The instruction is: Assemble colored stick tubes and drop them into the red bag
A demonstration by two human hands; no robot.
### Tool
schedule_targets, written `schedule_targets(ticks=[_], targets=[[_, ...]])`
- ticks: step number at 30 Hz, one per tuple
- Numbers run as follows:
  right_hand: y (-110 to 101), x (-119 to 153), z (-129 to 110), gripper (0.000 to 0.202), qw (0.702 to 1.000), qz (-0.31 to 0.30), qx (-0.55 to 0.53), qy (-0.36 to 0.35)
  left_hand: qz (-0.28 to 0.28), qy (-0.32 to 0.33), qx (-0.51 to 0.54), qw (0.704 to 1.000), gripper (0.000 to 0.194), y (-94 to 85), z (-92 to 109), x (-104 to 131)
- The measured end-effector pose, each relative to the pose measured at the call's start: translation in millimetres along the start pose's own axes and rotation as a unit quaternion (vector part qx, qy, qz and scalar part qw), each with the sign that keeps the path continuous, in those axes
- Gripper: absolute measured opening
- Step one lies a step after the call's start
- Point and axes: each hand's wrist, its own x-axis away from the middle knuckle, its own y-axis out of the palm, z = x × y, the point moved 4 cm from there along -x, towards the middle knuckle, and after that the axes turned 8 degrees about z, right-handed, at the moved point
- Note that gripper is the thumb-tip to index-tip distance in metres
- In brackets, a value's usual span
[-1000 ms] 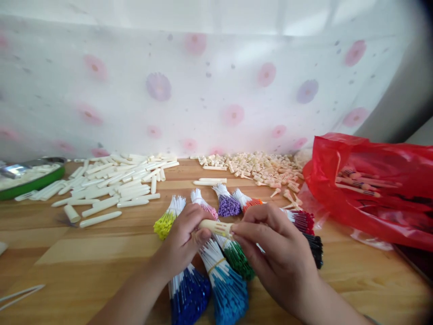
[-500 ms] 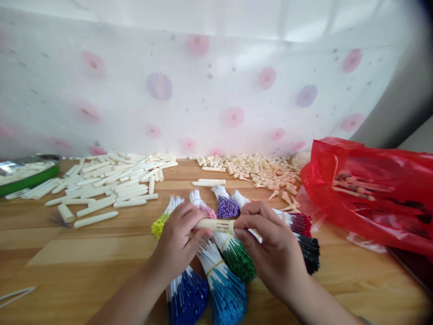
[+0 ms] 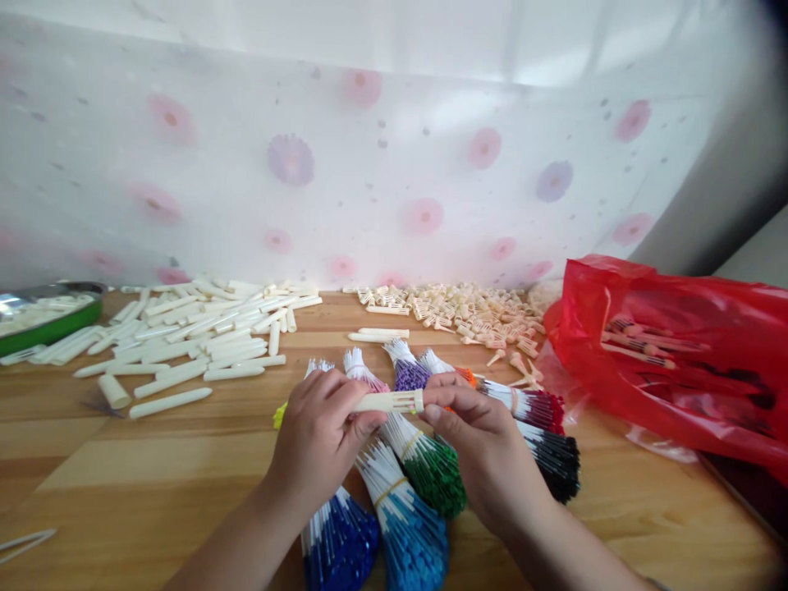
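My left hand (image 3: 320,431) is closed around a cream plastic pen barrel (image 3: 385,401) with narrow slots near its right end, held level above the table. The fingers of my right hand (image 3: 483,443) pinch at that slotted end, where a tiny yellow bit shows; whatever else they hold is hidden. Under and around my hands lie banded bundles of thin white-stemmed refills: dark blue (image 3: 341,542), light blue (image 3: 410,533), green (image 3: 434,472), black (image 3: 551,460), dark red (image 3: 535,406) and purple (image 3: 410,373). Yellow, pink and orange bundles are partly covered by my hands.
Many cream pen tubes (image 3: 185,328) are heaped at the back left, beside a green-rimmed tray (image 3: 52,330). Small slotted cream parts (image 3: 468,308) form a pile at the back right. A red plastic bag (image 3: 671,394) with pen parts lies right. Flowered sheeting (image 3: 369,180) hangs behind.
My right fingers have shifted at the barrel's end, baring more of the slots and a yellow bit. The barrel has moved slightly left and up; my left hand keeps its hold.
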Motion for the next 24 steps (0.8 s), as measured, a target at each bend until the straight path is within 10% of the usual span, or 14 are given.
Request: schedule_targets(ticks=[8,15,24], targets=[[-24.4,-20.7,-6.8,0.019,0.986,0.018,0.139,-0.089,-0.036,-0.082,0.09,0.992,0.029,8.9,-7.2,1.2],[-41.7,-84.8,8.1,0.02,0.827,-0.064,0.552,-0.088,-0.032,-0.157,0.097,0.982,0.031,10.5,-24.9,0.7],[-6.9,-98.9,28.9,0.023,0.663,-0.169,0.729,-0.011,-0.094,-0.007,-0.038,0.995,0.005,18.6,-9.9,3.5]])
